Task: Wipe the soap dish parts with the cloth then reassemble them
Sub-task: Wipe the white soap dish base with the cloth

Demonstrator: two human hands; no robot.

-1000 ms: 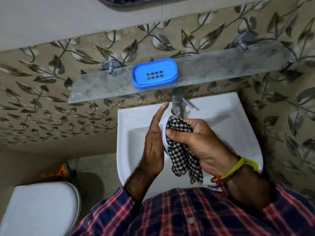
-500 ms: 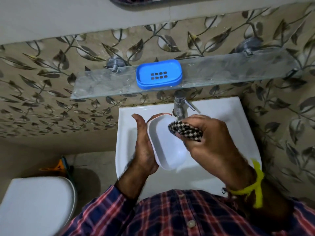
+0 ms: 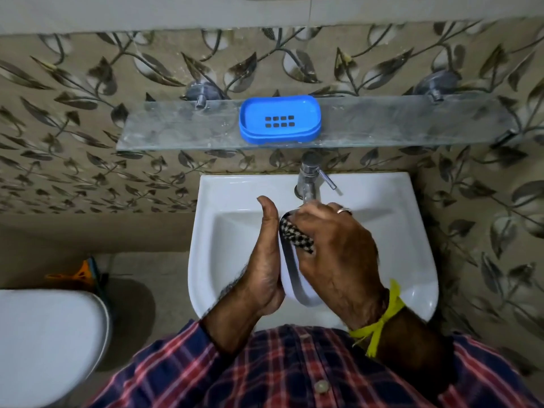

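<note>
White plastic, that is what sits between the palms in the head view: the white tray [image 3: 290, 278] of the soap dish, turned nearly edge-on over the sink [image 3: 412, 231]. The left hand [image 3: 265, 260] backs it from the left, thumb straight up and palm flat against the outer wall; its other fingers are hidden behind the tray, so I cannot tell whether they curl round it. The right hand [image 3: 332, 245] has its fingers curled tight on the checked cloth [image 3: 295, 235], bunched and pushed into the hollow of the tray, just below the tap [image 3: 309, 178].

Up on the glass shelf [image 3: 176, 134] the blue slotted part [image 3: 279, 119] lies flat, well apart from both hands.

By my reading, the wiping step is in hand, with the tray's inside getting the cloth. Reassembly is not yet done, since the two parts are apart. The next move calls for running the cloth round the inner wall, then turning to the blue part on the shelf and finally seating one part in the other.
</note>
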